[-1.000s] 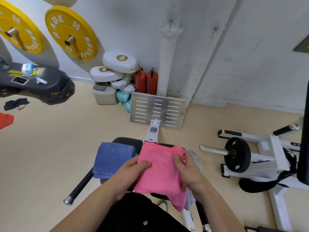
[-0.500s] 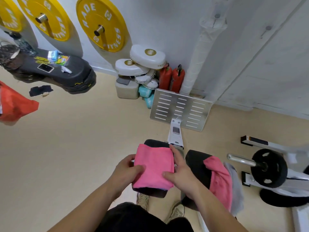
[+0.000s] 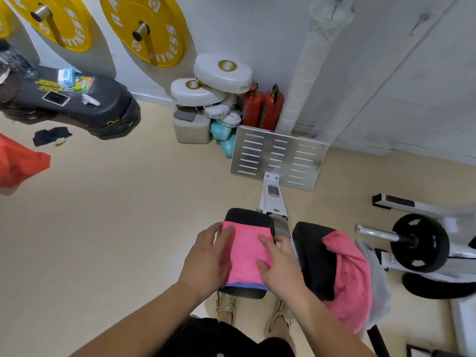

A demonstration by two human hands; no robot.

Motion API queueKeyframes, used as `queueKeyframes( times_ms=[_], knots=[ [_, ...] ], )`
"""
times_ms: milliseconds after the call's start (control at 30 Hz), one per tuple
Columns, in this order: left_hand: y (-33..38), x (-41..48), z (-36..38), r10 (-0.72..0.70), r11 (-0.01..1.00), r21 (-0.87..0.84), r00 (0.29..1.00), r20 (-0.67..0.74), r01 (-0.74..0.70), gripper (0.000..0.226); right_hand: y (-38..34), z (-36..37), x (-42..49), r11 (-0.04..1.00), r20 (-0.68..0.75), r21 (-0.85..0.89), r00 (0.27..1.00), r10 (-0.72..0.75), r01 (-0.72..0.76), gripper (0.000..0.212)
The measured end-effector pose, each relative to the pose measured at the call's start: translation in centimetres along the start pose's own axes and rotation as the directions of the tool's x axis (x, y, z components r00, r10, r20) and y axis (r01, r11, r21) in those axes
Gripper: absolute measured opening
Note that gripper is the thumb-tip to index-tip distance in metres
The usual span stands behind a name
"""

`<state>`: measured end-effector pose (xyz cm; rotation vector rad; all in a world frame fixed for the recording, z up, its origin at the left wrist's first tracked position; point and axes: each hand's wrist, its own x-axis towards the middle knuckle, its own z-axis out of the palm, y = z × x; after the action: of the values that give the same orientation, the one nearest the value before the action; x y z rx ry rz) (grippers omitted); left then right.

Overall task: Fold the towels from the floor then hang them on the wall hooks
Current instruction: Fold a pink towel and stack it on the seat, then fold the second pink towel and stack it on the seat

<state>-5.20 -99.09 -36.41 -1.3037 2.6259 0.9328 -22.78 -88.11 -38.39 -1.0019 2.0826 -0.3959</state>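
A folded pink towel (image 3: 244, 253) lies on the left black pad (image 3: 248, 217) of a gym machine, on top of a folded blue towel (image 3: 243, 286) whose edge shows beneath it. My left hand (image 3: 210, 258) rests flat on the pink towel's left side, fingers spread. My right hand (image 3: 279, 266) presses flat on its right side. On the right black pad (image 3: 311, 243) hangs an unfolded pink towel (image 3: 347, 276) over a grey towel (image 3: 376, 274). A red towel (image 3: 18, 163) lies on the floor at the far left.
A perforated metal footplate (image 3: 278, 157) stands ahead by the wall. White pads (image 3: 221, 73) and two red extinguishers (image 3: 265, 106) fill the corner. Yellow weight plates (image 3: 144, 27) hang on the wall. A black bench (image 3: 77, 104) holds a phone. A barbell plate (image 3: 418, 243) sits at right.
I carried the folded pink towel left from the right pad and laid it on the blue towel on the left pad. My hands went from gripping it to pressing flat.
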Motion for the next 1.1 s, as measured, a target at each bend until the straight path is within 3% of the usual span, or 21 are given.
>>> queueKeyframes(
  times_ms=[67,100,167,300,833,1100],
  knots=[
    [-0.3,0.8,0.3,0.227,0.957,0.171,0.972,0.066,-0.236,0.077,-0.4,-0.6,-0.2,0.976,-0.01,-0.199,0.996,-0.089,0.085,0.068],
    [-0.3,1.2,0.2,0.266,0.933,0.216,0.956,0.12,-0.287,0.078,-0.7,-1.0,-0.2,0.958,0.027,-0.254,0.991,-0.129,0.131,0.07],
    [-0.3,1.8,-0.6,0.237,0.926,0.24,0.945,0.225,-0.29,0.09,-0.9,-1.8,0.1,0.929,0.147,-0.305,0.974,-0.171,0.209,0.08],
    [-0.8,2.5,-1.4,0.101,0.897,0.354,0.902,0.42,-0.265,0.112,-0.4,-3.0,1.2,0.908,0.319,-0.353,0.941,-0.112,0.228,0.109],
    [-1.1,3.1,1.8,0.056,0.922,0.353,0.959,0.277,-0.155,0.111,1.4,0.1,2.4,0.908,0.187,-0.359,0.97,-0.155,0.214,0.117],
    [-1.2,2.4,-0.1,0.156,0.915,0.325,0.951,0.266,-0.24,0.111,0.8,-2.2,0.7,0.951,0.21,-0.238,0.966,-0.149,0.198,0.117]
  ],
)
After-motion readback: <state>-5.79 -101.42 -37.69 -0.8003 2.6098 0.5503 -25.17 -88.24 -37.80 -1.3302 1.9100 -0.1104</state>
